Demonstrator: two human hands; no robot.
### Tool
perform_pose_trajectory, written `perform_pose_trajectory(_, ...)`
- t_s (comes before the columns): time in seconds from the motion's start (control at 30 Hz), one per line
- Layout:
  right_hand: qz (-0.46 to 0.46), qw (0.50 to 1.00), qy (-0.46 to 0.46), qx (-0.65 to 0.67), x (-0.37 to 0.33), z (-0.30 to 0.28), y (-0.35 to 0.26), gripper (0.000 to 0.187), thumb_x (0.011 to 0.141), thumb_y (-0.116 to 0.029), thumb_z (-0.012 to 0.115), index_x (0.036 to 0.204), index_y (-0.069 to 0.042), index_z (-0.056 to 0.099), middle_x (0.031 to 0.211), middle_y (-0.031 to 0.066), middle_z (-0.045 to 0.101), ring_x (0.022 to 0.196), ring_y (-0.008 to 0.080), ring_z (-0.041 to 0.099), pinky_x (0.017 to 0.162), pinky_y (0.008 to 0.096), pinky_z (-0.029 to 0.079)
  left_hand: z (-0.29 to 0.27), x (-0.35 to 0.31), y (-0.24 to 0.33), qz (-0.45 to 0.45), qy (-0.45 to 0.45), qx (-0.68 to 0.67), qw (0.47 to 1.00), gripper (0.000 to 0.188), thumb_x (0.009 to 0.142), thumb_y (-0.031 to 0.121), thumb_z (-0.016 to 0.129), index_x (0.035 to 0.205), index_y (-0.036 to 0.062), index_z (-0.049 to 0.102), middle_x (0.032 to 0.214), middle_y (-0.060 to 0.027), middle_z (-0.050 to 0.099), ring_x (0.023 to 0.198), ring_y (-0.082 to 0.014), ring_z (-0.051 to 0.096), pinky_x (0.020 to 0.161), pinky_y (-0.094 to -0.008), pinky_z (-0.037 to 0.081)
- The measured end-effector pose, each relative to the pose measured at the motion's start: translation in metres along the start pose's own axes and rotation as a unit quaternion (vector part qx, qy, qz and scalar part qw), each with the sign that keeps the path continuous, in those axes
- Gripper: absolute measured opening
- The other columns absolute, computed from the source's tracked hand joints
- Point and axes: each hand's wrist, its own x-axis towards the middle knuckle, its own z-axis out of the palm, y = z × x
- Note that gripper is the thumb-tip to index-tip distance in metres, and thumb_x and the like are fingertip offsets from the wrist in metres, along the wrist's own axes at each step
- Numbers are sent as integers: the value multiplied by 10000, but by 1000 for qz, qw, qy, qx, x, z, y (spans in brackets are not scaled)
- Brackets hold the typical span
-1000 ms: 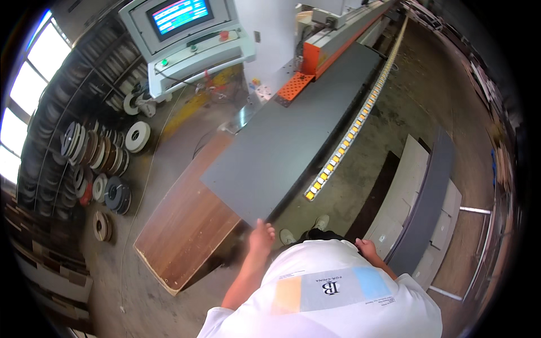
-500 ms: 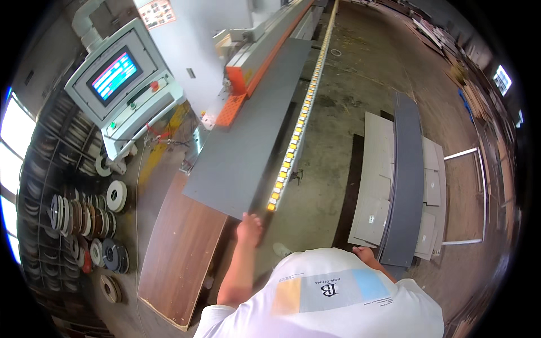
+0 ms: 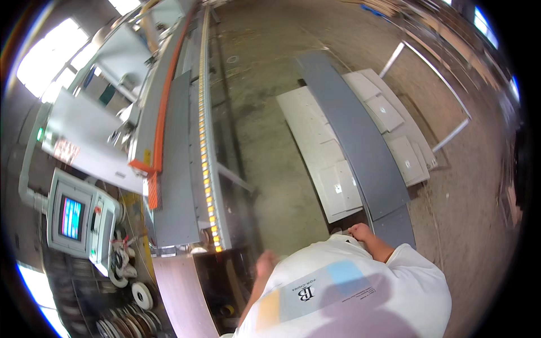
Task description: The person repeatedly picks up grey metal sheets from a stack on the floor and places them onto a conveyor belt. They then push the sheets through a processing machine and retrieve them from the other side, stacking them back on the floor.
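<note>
My left hand (image 3: 266, 262) is beside my shirt, right of the edge-banding machine's near end. It touches no board, and its fingers are smeared by motion. My right hand (image 3: 362, 231) is curled closed at the front of my shirt, close to the near end of the stacked boards; what it holds, if anything, is hidden. A long grey board (image 3: 176, 152) lies flat on the machine, along the orange guard (image 3: 164, 112). Another long grey board (image 3: 358, 132) tops the stack on my right, overlapping a further grey panel (image 3: 396, 226) at its near end.
Pale grey panels (image 3: 307, 127) lie under the long board. A roller rail (image 3: 205, 169) with yellow and white rollers runs beside the machine. The control panel (image 3: 76, 217) is at left, above edge-band rolls (image 3: 142, 295). A brown panel (image 3: 183, 293) is nearest. A white frame (image 3: 452, 135) stands far right.
My left hand has come off the grey board's near corner, and that board now lies farther along the machine. The view has turned right, toward the stack. My right hand shows more fully.
</note>
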Motion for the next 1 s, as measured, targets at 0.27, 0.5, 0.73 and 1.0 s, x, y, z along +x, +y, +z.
perform_pose_trajectory(0.27, 92, 995, 21, 9, 3, -21, 110, 365, 910, -419, 670, 785, -90, 765, 710, 82, 717, 619, 193, 676, 612, 352, 537, 98, 16, -44, 283, -165, 579, 747, 190, 978, 220, 586, 1006, 42, 647, 922, -91, 664, 878, -206, 659, 750, -349, 536)
perform_pose_trajectory(0.5, 241, 925, 65, 288, 9, 9, 186, 299, 934, -315, 679, 788, -54, 683, 645, 23, 631, 572, 149, 600, 544, 329, 479, 142, 4, -13, 19, -139, 518, 844, 181, 965, 232, 635, 998, 56, 660, 860, -49, 675, 807, -145, 633, 723, -317, 519)
perform_pose_trajectory(0.73, 296, 860, 219, 353, 60, 25, 206, 441, 917, -429, 611, 1081, -34, 719, 992, 196, 727, 947, 333, 698, 846, 421, 524, 179, 53, -11, -143, -184, 496, 837, 185, 1032, 222, 554, 1042, 71, 661, 901, -47, 680, 802, -145, 615, 723, -301, 493)
perform_pose_trajectory(1.0, 435, 765, 331, 340, 124, -15, 271, 497, 891, -430, 662, 1050, 41, 673, 999, 232, 716, 1012, 360, 690, 871, 439, 516, 199, 101, -16, -31, -191, 664, 723, 201, 989, 233, 625, 957, 48, 696, 830, -22, 708, 757, -104, 634, 696, -264, 496)
